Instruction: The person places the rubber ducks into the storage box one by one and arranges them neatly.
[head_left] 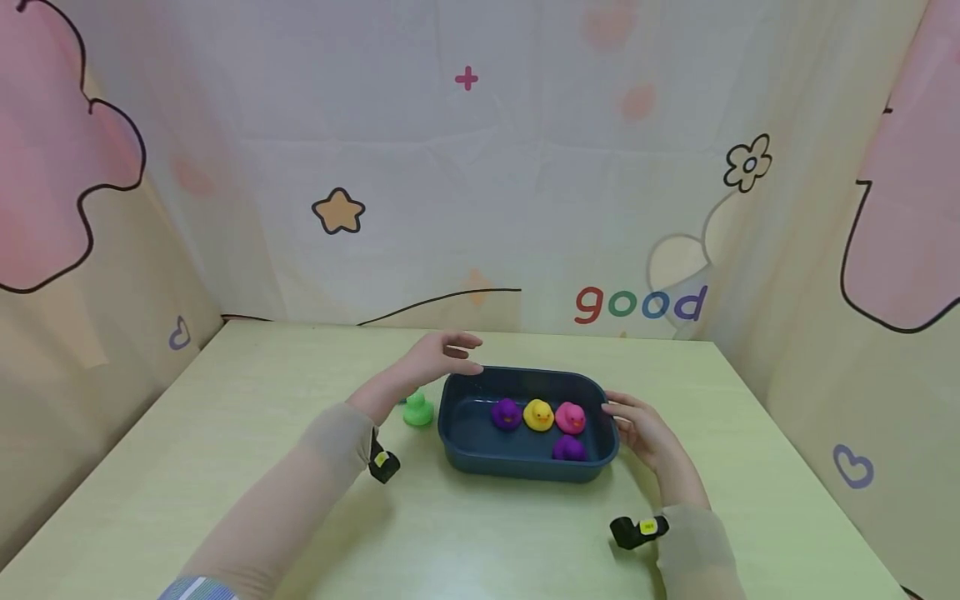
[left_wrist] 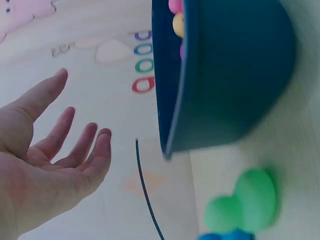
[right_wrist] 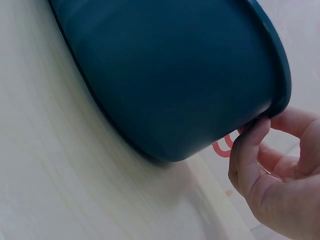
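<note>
A dark blue rectangular tub point(head_left: 517, 468) stands on the table with small rubber ducks inside: a yellow duck point(head_left: 538, 415), a pink duck point(head_left: 571, 418), a purple duck point(head_left: 506, 414) and another purple duck point(head_left: 569, 448) at the front. My left hand point(head_left: 438, 358) hovers by the tub's back left corner. In the left wrist view its fingers point(left_wrist: 92, 145) are loosely bent, apart from the tub and holding nothing. With bent fingers, my right hand point(head_left: 643, 429) holds the tub's right rim; the right wrist view shows fingertips point(right_wrist: 260, 127) tucked against the rim's underside.
Left of the tub, a green duck point(head_left: 418, 410) sits on the pale table point(head_left: 480, 542). A blue thing point(left_wrist: 227, 235), mostly cut off, lies beside it in the left wrist view. Printed curtains point(head_left: 465, 183) enclose the table's back and sides.
</note>
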